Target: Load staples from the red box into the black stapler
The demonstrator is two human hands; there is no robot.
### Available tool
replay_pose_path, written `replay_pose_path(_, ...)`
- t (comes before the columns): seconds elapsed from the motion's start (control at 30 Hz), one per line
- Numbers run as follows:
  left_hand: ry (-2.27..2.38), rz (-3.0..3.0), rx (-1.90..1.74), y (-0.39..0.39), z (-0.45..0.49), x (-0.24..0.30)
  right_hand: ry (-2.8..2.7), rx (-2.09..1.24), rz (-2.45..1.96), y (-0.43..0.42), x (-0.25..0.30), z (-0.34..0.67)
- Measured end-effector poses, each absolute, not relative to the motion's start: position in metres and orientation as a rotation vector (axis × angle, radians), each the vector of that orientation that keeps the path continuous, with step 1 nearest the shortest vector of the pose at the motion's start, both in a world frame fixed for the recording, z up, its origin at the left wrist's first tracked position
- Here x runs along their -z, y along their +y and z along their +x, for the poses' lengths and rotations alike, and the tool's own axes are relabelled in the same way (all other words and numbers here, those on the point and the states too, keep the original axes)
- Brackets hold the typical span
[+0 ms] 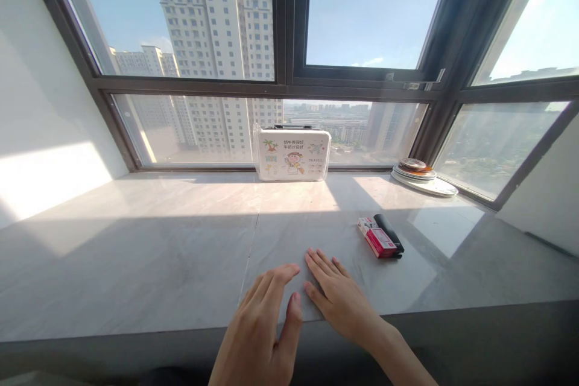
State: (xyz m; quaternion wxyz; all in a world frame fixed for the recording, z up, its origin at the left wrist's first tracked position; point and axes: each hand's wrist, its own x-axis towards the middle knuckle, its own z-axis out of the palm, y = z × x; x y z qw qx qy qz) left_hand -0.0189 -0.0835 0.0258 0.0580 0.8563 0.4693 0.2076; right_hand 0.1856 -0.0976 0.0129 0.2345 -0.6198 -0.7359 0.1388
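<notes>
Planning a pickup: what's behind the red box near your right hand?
A black oblong object lies along the far side of the red box, against it, on the grey ledge. The box covers its near edge; nothing under either shows.

One view only, head-worn. Faces forward and down over the pale grey stone window ledge toward the dark-framed window. Close at bottom edge: left hand, right hand; white picture-printed plastic case far, centred.
</notes>
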Motion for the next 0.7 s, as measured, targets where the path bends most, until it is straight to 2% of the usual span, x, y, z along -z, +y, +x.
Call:
replay_pose_path(0.07, 1.396, 2.601, -0.556, -0.059, -0.006, -0.020, -2.035, -0.424, -1.711, -0.092, 0.000, 0.188)
replay_pose_path(0.17, 1.437, 2.612, -0.428, -0.021, 0.011, -0.002, -1.932, -0.472, -1.624, -0.095, -0.012, 0.212)
replay_pose_path(0.27, 1.482, 2.611, -0.439, -0.003, 0.016, 0.014, -1.657, -0.134, -1.670, -0.093, -0.032, 0.272)
replay_pose_path(0.37, 1.456, 2.617, -0.443, -0.003, 0.014, 0.019, -1.339, 0.141, -1.947, -0.080, -0.033, 0.350)
replay_pose_path(0.43, 1.456, 2.618, -0.447, -0.005, 0.013, 0.018, -1.273, 0.032, -2.082, -0.072, -0.023, 0.392)
replay_pose_path(0.57, 1.460, 2.615, -0.452, -0.006, 0.014, 0.017, -1.377, -0.437, -2.000, -0.064, -0.006, 0.414)
replay_pose_path(0.7, 1.441, 2.588, -0.464, -0.004, 0.014, 0.016, -1.332, -0.499, -1.890, -0.062, -0.006, 0.376)
